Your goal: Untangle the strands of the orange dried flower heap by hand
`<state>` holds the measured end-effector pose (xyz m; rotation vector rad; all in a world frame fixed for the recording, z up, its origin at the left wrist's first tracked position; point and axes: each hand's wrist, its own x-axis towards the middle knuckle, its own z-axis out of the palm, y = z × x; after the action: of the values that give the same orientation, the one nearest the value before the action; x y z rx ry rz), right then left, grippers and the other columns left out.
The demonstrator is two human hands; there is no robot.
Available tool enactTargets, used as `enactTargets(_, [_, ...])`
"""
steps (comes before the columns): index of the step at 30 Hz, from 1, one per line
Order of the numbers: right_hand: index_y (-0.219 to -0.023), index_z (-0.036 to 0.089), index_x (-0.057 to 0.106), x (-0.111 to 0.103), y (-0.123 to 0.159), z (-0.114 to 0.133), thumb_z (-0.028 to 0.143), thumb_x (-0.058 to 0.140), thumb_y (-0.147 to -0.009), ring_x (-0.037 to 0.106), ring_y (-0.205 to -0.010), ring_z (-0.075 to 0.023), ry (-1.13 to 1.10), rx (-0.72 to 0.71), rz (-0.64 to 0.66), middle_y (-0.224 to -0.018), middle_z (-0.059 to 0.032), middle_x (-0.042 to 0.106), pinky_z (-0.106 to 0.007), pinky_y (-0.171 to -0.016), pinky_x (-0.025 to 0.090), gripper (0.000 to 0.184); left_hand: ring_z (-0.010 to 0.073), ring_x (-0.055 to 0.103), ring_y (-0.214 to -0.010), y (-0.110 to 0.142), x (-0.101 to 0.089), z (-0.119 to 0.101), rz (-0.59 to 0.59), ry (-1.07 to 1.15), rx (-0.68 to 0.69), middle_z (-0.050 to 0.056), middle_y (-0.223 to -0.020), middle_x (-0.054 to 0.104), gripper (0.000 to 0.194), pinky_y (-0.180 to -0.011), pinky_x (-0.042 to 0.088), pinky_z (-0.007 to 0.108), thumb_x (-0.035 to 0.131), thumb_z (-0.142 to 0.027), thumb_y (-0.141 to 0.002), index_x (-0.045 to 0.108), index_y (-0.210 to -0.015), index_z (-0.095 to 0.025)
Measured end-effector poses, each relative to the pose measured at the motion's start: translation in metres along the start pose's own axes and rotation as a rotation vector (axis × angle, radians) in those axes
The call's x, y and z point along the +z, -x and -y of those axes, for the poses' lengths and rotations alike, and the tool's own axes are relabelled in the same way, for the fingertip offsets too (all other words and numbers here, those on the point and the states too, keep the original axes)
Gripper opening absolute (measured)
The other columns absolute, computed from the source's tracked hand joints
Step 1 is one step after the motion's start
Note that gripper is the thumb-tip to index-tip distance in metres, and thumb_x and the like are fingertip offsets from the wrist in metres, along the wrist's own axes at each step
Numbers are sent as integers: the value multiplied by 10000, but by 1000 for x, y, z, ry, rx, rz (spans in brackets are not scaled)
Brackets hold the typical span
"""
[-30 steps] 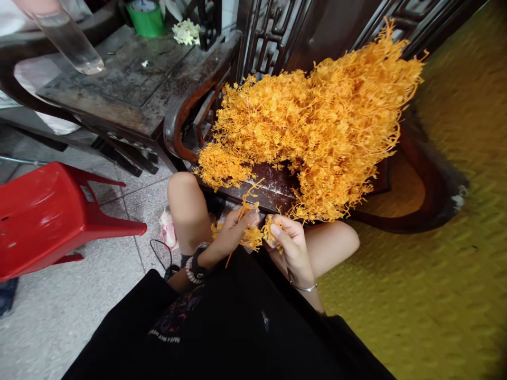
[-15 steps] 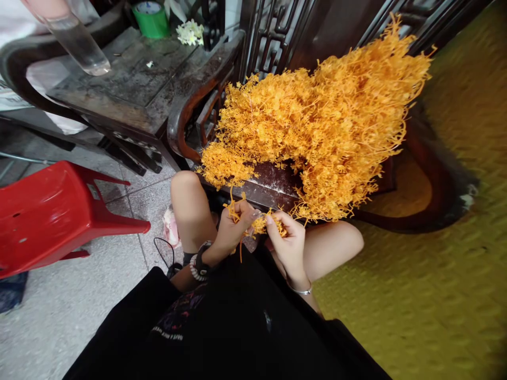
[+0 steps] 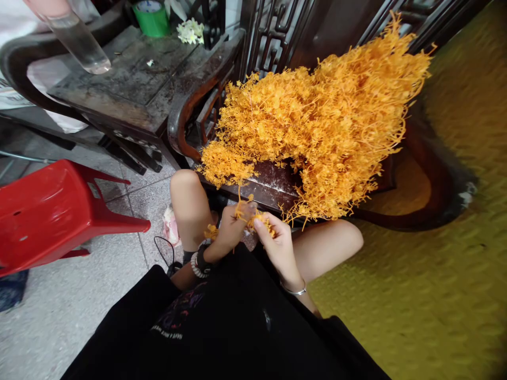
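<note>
A cluster of thin orange artificial-flower sprigs point(image 3: 264, 224) is held between my two hands above my lap. My left hand point(image 3: 232, 229) is closed on its left part, and an orange stem sticks up past the fingers; the fingertips are slightly blurred. On the other side, my right hand point(image 3: 276, 237) pinches the sprigs between thumb and fingers. Just beyond my hands, a large heap of the same orange sprigs point(image 3: 320, 116) covers most of the dark wooden chair seat point(image 3: 273, 179). A smaller orange clump point(image 3: 226, 163) lies at the heap's left front.
A red plastic stool point(image 3: 47, 211) stands on the left. Behind it, a dark wooden side table point(image 3: 127, 89) holds green tape point(image 3: 151, 24) and pale flowers point(image 3: 190, 31). A clear bottle point(image 3: 81, 45) is by another person's hand point(image 3: 37, 6). The chair's curved armrest point(image 3: 186, 116) rises nearby.
Both hands have moved slightly left and closer together with the orange sprigs. My left hand has turned so its back shows more. The heap and furniture have not moved.
</note>
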<state>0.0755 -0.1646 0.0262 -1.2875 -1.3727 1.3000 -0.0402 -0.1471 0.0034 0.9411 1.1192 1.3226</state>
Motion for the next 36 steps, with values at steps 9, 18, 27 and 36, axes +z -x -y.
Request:
enactTargets(9, [-613, 177, 469, -4, -7, -15, 411, 631, -798, 225, -379, -33, -491, 265, 176, -466, 84, 353, -198, -374, 158, 340, 56, 395, -361, -8, -24, 2, 540, 242, -463, -32, -468, 500, 426, -374, 278, 205, 735, -529, -625, 589, -610, -129])
enactTargets(18, [-646, 202, 420, -7, -9, -4, 402, 657, -775, 118, -373, -27, -707, 250, 152, -488, 106, 278, -186, -350, 87, 336, 62, 267, -363, -15, -19, 12, 502, 717, -704, -69, -369, 157, 611, -424, 308, 223, 663, -493, -747, 256, -407, -188])
enactTargets(27, [-631, 213, 373, -7, -18, -6, 409, 588, -821, 159, -411, -53, -552, 120, -61, -504, 94, 256, -203, -386, 132, 347, 97, 443, -477, -20, -13, 7, 258, 870, -723, -27, -537, 439, 436, -529, 410, 242, 541, -544, -815, 440, -590, -184])
enactTargets(36, [-644, 215, 363, -20, -17, -17, 386, 578, -830, 216, -417, -59, -484, 123, -177, -513, 83, 291, -199, -382, 172, 332, 186, 646, -782, -18, -17, 6, 126, 856, -576, 51, -789, 658, 167, -786, 505, 329, 482, -184, -683, 605, -792, -157])
